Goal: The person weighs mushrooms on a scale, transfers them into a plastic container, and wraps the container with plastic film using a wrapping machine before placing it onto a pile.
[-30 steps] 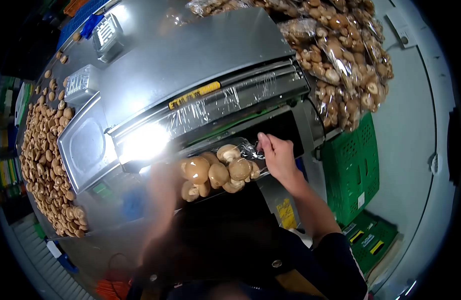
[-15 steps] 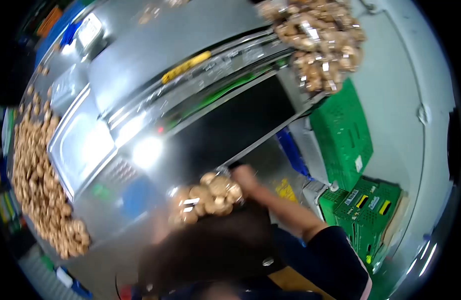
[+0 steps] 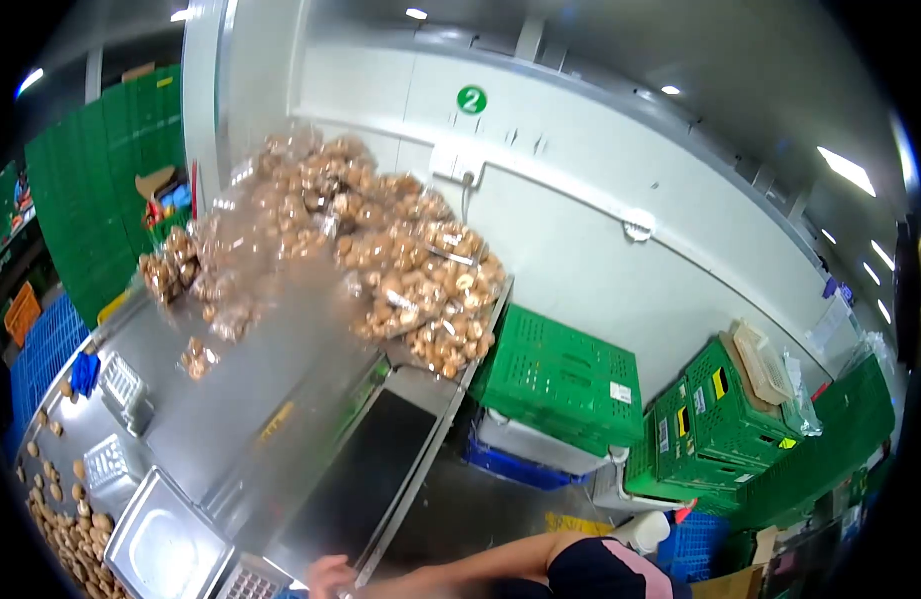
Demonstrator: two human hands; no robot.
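Observation:
At the bottom edge, my right hand (image 3: 330, 575) is partly cut off by the frame, beside the near end of the dark belt (image 3: 365, 474). Its fingers look curled; whatever they hold, if anything, is hidden below the frame. My left hand is not in view. Beyond the belt, clear bags of brown mushrooms (image 3: 420, 290) lie heaped on the steel table (image 3: 216, 399) against the wall. Loose mushrooms (image 3: 66, 529) cover the table's left side. A shiny metal tray (image 3: 166, 534) lies nearest my right hand on the left.
Green crates (image 3: 560, 374) stand right of the belt, with more stacked green crates (image 3: 720, 404) farther right. White plastic baskets (image 3: 111, 464) sit at the table's left. A white wall (image 3: 570, 260) runs behind the heap. A grey blur hides part of the middle.
The view has swung up toward the wall and the heap of bags. The bag of mushrooms in front of me and my blurred left hand have left the view. My right hand now shows lower.

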